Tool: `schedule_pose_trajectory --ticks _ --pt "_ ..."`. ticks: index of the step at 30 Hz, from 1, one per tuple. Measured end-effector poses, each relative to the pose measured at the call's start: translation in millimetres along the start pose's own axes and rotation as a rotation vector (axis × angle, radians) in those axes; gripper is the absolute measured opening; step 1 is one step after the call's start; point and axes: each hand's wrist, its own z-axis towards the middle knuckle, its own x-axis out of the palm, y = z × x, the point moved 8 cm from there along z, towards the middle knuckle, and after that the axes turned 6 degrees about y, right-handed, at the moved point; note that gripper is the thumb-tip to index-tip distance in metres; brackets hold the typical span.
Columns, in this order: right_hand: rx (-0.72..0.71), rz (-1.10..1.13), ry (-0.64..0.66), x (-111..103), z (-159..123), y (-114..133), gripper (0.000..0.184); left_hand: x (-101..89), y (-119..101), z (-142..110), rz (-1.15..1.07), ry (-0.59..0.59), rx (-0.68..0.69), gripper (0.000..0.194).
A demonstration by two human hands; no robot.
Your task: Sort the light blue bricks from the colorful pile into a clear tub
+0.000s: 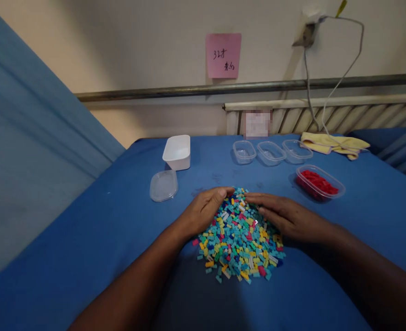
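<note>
A heap of small toy building bricks (237, 239), mostly teal with yellow, pink, white, green and dark blue among them, lies on the blue-covered table. My left hand (206, 209) cups the heap's far left side, its fingers stretched along the bricks and the thumb on top. On the opposite side my right hand (285, 214) rests against the far right edge of the heap, fingers extended towards the left hand. Neither hand grips a brick. Bricks beneath the palms are hidden. To the right stands a clear plastic tub of red bricks (318, 181).
Behind the heap are a white container (177, 161), a clear lid (163, 186) and three clear tubs, the nearest (272, 158) in their middle. A yellow cloth (330, 143) lies at the back right. A radiator (327, 115) and pipe run along the wall; a blue curtain hangs left.
</note>
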Motion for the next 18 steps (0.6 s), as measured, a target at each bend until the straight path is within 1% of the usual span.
schedule_pose_trajectory --ticks 2,4,6,8,10,11,13,16,18 --pt "-0.002 -0.006 -0.076 -15 -3 5 0.043 -0.4 -4 -1 0.058 -0.015 0.032 0.046" --pt "0.017 -0.045 -0.148 -31 -7 5 0.037 0.4 -13 -2 0.194 -0.04 0.118 0.037" --pt "0.022 -0.073 -0.157 -41 -10 6 0.029 4.9 -24 -4 0.347 -0.043 0.226 0.032" --pt "-0.007 -0.083 -0.124 -42 -12 10 0.022 10.8 -35 -8 0.471 -0.017 0.319 0.03" --pt "-0.077 -0.097 -0.076 -34 -12 20 0.02 12.7 -42 -10 0.569 0.015 0.361 0.029" --pt "-0.119 -0.109 -0.043 -27 -10 26 0.021 10.8 -44 -12 0.605 0.027 0.358 0.029" --pt "-0.186 -0.148 0.018 -11 -7 36 0.022 0.7 -45 -13 0.636 0.039 0.297 0.027" --pt "-0.202 -0.214 0.074 8 -1 43 0.021 -18.5 -44 -16 0.597 0.073 0.16 0.023" --pt "-0.197 -0.235 0.076 13 1 45 0.022 -23.4 -42 -19 0.549 0.145 0.09 0.022"
